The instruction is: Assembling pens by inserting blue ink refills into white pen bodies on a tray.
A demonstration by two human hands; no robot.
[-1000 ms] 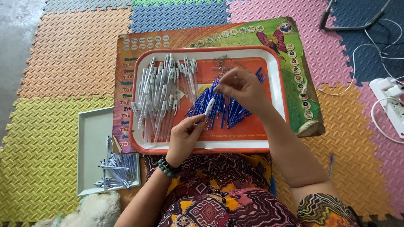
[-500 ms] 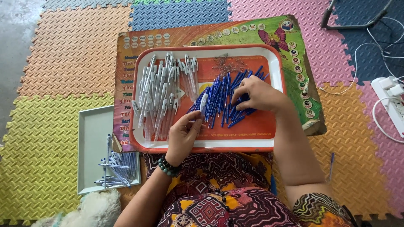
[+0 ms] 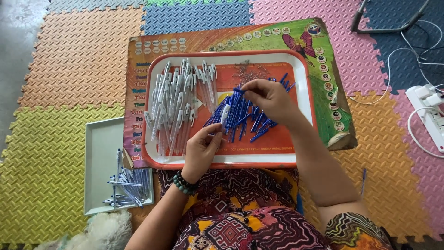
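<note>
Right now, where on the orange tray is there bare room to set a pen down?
Free: the tray's near strip under the blue refills, right of the left hand. Crowded: white barrels fill the left half; refills and the right hand cover the middle.

Left hand (image 3: 200, 149) holds white barrel (image 3: 225, 114); right hand (image 3: 270, 98) on blue refills (image 3: 240, 113).

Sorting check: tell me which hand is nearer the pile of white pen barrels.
Left. The left hand sits just right of the white pen barrels, holding one; the right hand is farther right, over the blue refills.
</note>
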